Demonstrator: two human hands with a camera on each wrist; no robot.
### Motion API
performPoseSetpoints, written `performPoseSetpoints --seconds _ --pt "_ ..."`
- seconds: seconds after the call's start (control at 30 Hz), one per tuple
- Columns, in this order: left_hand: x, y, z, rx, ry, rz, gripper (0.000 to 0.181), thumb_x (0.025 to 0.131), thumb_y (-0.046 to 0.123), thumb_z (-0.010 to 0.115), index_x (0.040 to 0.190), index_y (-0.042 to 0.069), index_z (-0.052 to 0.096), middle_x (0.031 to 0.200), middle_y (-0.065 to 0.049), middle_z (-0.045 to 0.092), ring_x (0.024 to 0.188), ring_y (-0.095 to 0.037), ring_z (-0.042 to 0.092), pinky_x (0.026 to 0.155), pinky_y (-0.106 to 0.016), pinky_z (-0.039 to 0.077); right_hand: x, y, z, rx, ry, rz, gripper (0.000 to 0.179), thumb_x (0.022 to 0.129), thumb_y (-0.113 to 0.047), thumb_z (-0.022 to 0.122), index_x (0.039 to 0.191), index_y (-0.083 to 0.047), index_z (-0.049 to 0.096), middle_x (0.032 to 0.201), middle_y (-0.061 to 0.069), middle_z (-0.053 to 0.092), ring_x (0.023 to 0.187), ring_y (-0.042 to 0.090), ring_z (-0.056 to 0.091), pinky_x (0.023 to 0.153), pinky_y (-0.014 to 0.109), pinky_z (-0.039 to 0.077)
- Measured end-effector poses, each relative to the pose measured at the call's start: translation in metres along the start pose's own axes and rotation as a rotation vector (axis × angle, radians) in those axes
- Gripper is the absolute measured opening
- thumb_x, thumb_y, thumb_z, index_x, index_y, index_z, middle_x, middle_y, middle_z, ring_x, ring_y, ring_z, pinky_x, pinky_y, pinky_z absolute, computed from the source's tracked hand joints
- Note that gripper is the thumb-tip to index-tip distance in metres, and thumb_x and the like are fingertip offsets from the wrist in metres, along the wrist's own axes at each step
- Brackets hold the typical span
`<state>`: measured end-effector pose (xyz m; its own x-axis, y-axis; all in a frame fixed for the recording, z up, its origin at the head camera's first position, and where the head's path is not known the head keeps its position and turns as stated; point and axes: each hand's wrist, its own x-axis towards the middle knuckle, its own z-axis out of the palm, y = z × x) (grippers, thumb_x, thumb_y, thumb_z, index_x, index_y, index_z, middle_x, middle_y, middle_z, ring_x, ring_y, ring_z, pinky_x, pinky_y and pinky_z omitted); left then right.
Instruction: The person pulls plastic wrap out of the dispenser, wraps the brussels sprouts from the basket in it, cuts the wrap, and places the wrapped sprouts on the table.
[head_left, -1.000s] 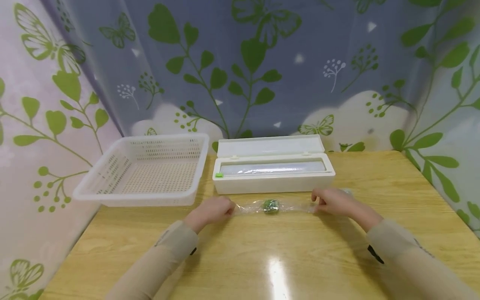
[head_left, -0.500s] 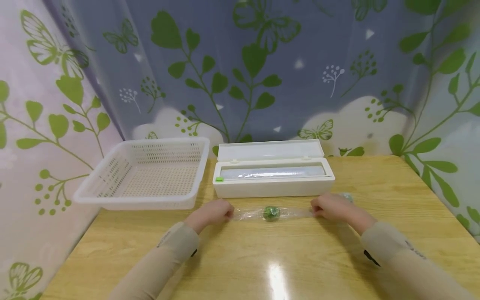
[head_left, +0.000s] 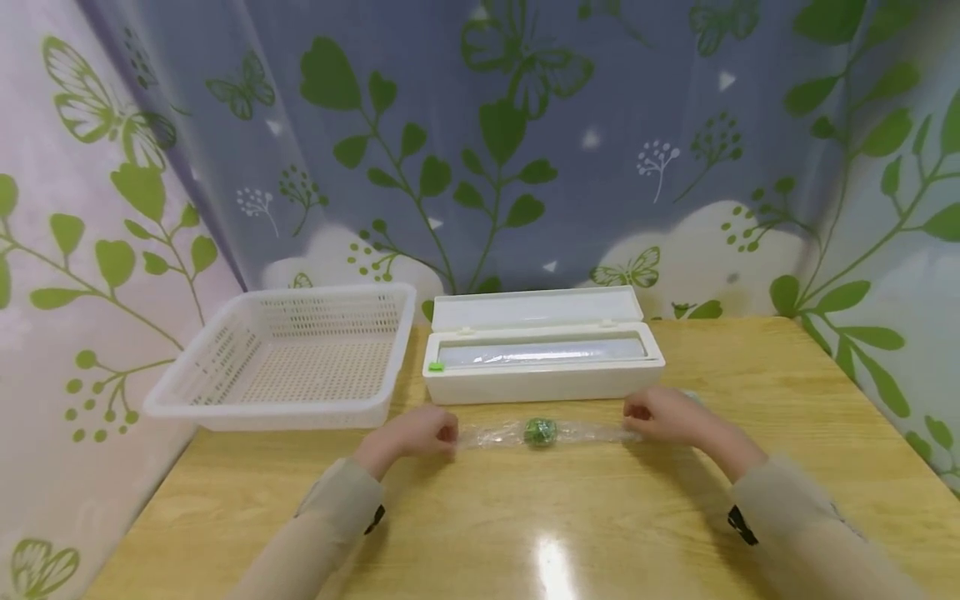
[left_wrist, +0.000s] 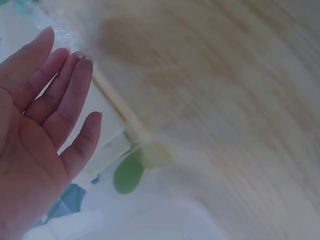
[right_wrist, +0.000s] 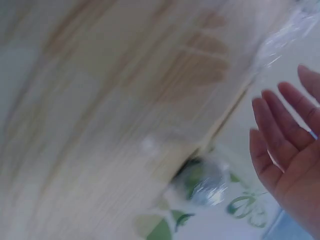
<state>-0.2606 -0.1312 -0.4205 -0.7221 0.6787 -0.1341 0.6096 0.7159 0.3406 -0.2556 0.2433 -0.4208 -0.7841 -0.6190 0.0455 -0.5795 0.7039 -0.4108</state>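
A small round green item (head_left: 540, 432) lies on the table inside a long strip of clear cling film (head_left: 491, 435), whose loose ends stretch out to both sides. At the strip's left end is my left hand (head_left: 420, 432); its fingers are loosely bent and the thumb stands apart from them in the left wrist view. By the right end, my right hand (head_left: 663, 417) has relaxed fingers too, and the film (right_wrist: 272, 50) lies just beyond their tips in the right wrist view. Behind the right hand, a second film-wrapped greenish item (right_wrist: 200, 182) is mostly hidden in the head view.
A white cling film box (head_left: 543, 386) with its lid raised stands behind the strip, a roll (head_left: 540, 353) and a green slider (head_left: 436, 367) in it. To the left is a white perforated basket (head_left: 277, 417). A patterned curtain (head_left: 585, 183) hangs behind the table (head_left: 465, 533).
Half a second ago the fingers of both hands were closed at the film's ends; now they have loosened. The left hand has drawn slightly leftward. The green item stays in place.
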Motion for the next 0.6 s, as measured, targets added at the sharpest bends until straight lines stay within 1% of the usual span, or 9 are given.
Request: performPoseSetpoints --seconds 0.1,0.17,0.23,0.33,0.4,0.5,0.6 --pt "-0.001 0.005 -0.004 -0.038 0.031 0.015 0.006 0.080 0.014 0.063 0.077 0.010 0.059 0.075 0.004 0.057 0.072 -0.012 0.054 0.069 -0.027 0.045 0.007 -0.011 0.004 -0.084 0.058 -0.039 0.008 0.082 -0.014 0.062 0.082 -0.005 0.062 0.076 -0.001 0.059 0.070 0.016 0.055 0.062 0.033 0.046" --pt "-0.002 0.011 -0.004 -0.065 0.060 0.022 0.006 0.081 0.015 0.062 0.080 0.009 0.061 0.078 0.002 0.059 0.075 -0.013 0.055 0.070 -0.028 0.045 0.013 -0.022 0.009 -0.126 0.068 -0.066 0.013 0.081 -0.015 0.063 0.087 -0.003 0.063 0.082 0.003 0.060 0.076 0.020 0.057 0.066 0.035 0.047" --pt "-0.001 0.016 -0.003 -0.071 0.094 0.028 0.009 0.083 0.017 0.061 0.084 0.008 0.062 0.081 0.001 0.060 0.078 -0.014 0.056 0.072 -0.029 0.045 0.021 -0.035 0.014 -0.158 0.062 -0.094 0.021 0.081 -0.017 0.064 0.093 0.000 0.063 0.088 0.007 0.060 0.081 0.024 0.058 0.069 0.036 0.047" --pt "0.001 0.026 -0.003 -0.081 0.140 0.041 0.013 0.084 0.020 0.060 0.087 0.008 0.062 0.085 0.000 0.061 0.082 -0.015 0.057 0.074 -0.030 0.045 0.033 -0.056 0.020 -0.159 0.031 -0.102 0.034 0.081 -0.021 0.064 0.105 0.003 0.059 0.100 0.013 0.060 0.091 0.029 0.057 0.077 0.040 0.045" --pt "0.003 0.032 -0.002 -0.085 0.162 0.054 0.015 0.084 0.022 0.059 0.089 0.008 0.062 0.087 0.000 0.061 0.084 -0.015 0.057 0.075 -0.029 0.045 0.042 -0.066 0.023 -0.166 0.013 -0.116 0.042 0.080 -0.023 0.065 0.110 0.005 0.056 0.105 0.015 0.058 0.094 0.030 0.055 0.080 0.040 0.044" --pt "0.006 0.041 -0.002 -0.118 0.177 0.079 0.015 0.085 0.022 0.059 0.088 0.007 0.063 0.086 0.000 0.061 0.084 -0.014 0.057 0.076 -0.028 0.045 0.052 -0.077 0.031 -0.192 -0.017 -0.125 0.050 0.077 -0.027 0.068 0.112 0.005 0.055 0.104 0.015 0.058 0.092 0.027 0.056 0.079 0.038 0.045" --pt "0.008 0.050 -0.001 -0.146 0.173 0.089 0.014 0.085 0.022 0.059 0.088 0.008 0.063 0.085 0.003 0.061 0.084 -0.012 0.056 0.076 -0.027 0.044 0.059 -0.081 0.038 -0.248 -0.046 -0.119 0.055 0.074 -0.029 0.070 0.113 0.006 0.054 0.099 0.013 0.059 0.087 0.024 0.056 0.077 0.035 0.046"
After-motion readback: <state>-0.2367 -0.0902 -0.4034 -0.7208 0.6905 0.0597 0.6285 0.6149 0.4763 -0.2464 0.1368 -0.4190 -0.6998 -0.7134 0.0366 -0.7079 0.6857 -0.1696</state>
